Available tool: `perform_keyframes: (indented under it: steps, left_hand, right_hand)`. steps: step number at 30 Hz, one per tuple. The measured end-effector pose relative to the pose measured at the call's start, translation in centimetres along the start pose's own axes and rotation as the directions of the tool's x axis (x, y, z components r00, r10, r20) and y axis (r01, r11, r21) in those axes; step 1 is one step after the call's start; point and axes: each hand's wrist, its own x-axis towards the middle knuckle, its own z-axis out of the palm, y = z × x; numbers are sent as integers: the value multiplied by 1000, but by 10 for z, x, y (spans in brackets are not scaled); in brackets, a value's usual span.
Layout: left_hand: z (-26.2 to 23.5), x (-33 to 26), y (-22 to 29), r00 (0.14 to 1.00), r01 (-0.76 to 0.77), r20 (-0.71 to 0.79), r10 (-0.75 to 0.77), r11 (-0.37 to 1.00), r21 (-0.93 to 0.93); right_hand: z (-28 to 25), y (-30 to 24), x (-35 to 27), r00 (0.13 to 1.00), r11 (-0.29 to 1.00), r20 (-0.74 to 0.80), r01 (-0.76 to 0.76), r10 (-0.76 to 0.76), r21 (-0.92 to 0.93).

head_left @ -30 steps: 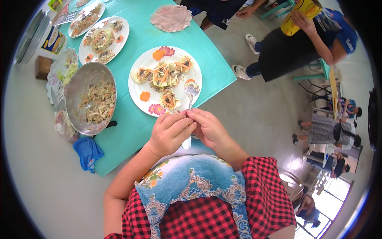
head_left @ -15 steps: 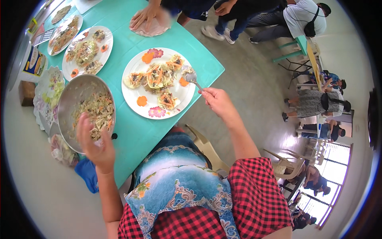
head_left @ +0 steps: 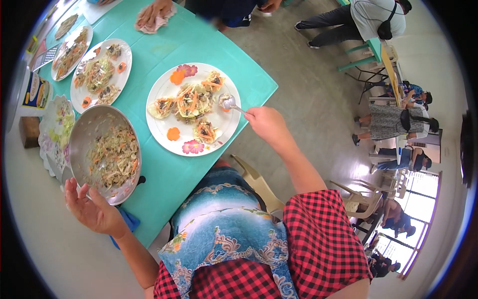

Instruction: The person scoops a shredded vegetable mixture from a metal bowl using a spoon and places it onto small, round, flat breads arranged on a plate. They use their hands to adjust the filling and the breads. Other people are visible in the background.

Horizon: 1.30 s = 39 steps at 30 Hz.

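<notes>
My right hand is closed round the handle of a metal spoon. The spoon's bowl hovers over or rests on the right side of a white oval plate with pink flower prints; which of the two I cannot tell. On that plate a central heap of shredded food has smaller portions around it, and a carrot flower lies near the front. My left hand is open, palm up and fingers spread, beside the near-left rim of a steel pan holding a shredded vegetable mix.
Two more filled plates stand farther left. A scalloped dish of greens, a brown block and a grater line the left edge. Across the turquoise table, another person's hand presses a pink cloth.
My left hand has moved from over the pan to its near-left side. The spoon has shifted inward over the plate. The other person's hand and cloth have slid left.
</notes>
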Motion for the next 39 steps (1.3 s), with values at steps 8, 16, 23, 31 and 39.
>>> perform_keyframes:
  steps: [8,16,23,31,39]
  left_hand:
    - [5,4,6,999,21,-51,-19,999,46]
    - [0,3,2,998,30,-57,-24,993,112]
    - [-4,4,-2,996,34,-86,-28,997,72]
    - [-6,6,-2,991,57,-124,-44,994,96]
    - [-7,7,-6,993,68,-102,-57,992,110]
  right_hand:
    - [9,-1,11,995,994,-34,90,-92,-55]
    - [8,-1,6,990,992,-66,125,-126,-27]
    - [9,0,14,990,990,-54,126,-130,-69]
    - [-5,4,5,995,995,28,99,-98,-28]
    - [-2,6,7,980,996,178,87,-86,2]
